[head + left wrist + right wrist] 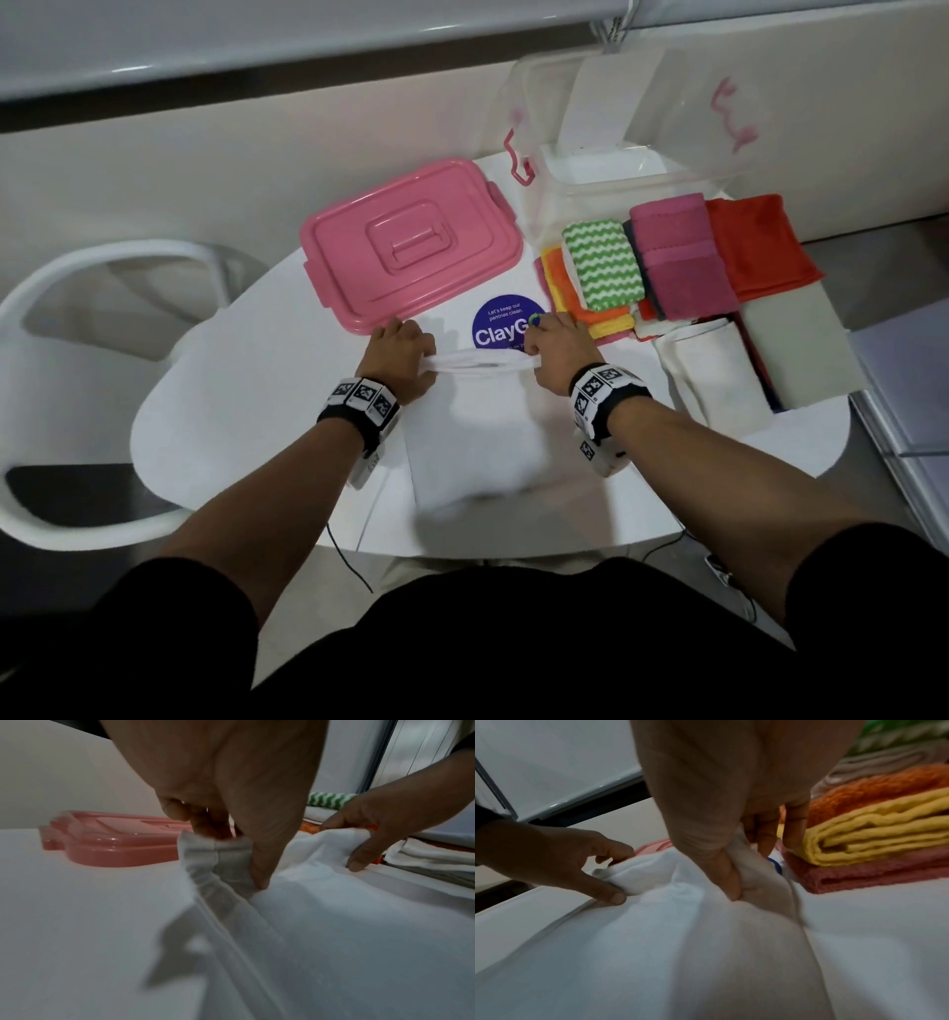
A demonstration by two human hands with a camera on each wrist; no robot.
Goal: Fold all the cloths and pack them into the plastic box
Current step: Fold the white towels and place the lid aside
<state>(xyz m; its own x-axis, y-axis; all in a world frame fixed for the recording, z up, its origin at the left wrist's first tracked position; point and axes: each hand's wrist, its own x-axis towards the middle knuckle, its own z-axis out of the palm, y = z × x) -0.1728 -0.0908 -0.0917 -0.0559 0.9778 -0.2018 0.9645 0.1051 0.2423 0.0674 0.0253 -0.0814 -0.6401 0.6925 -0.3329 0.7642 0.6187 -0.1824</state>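
A white cloth (477,426) lies spread on the white table in front of me. My left hand (405,354) pinches its far left corner (218,850) between thumb and fingers. My right hand (554,349) pinches the far right corner (746,866) the same way. The far edge is lifted and stretched taut between both hands. The clear plastic box (616,149) stands open at the back right, with a white cloth inside. Folded cloths lie in front of it: green zigzag (603,262), orange and yellow (875,825), magenta (678,257), red (760,246).
The pink lid (411,246) lies flat at the back left, just beyond my left hand. A purple round sticker (500,321) is on the table between the hands. White and grey folded cloths (796,349) lie at the right edge. A white chair (102,308) stands left.
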